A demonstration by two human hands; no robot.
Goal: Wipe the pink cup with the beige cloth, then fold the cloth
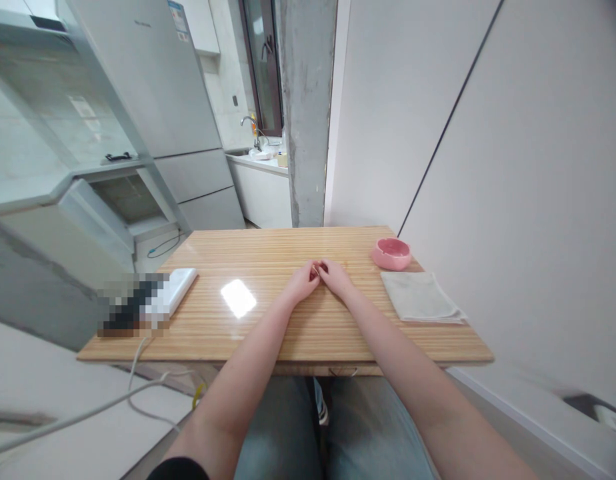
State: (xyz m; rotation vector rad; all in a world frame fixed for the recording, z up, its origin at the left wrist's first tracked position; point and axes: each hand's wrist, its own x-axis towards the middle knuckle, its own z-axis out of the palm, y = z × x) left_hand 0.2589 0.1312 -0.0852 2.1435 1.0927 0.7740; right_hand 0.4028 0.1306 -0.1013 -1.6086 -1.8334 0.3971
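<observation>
My left hand (pixel 304 281) and my right hand (pixel 336 277) meet over the middle of the wooden table (pixel 258 253). The fingers of both are closed and drawn together at the fingertips. Something small may be between them, but it is too small to make out. To the right of my hands lie a pink round ashtray (pixel 392 255) and a folded light grey cloth (pixel 419 297).
At the table's left edge is a white box-like device (pixel 181 288) beside a blurred dark object (pixel 133 307), with white cables (pixel 134 373) hanging down. Beyond the table stand a fridge (pixel 153 80), a concrete pillar (pixel 308 113) and a sink counter (pixel 263 187). A wall (pixel 513 167) runs along the right.
</observation>
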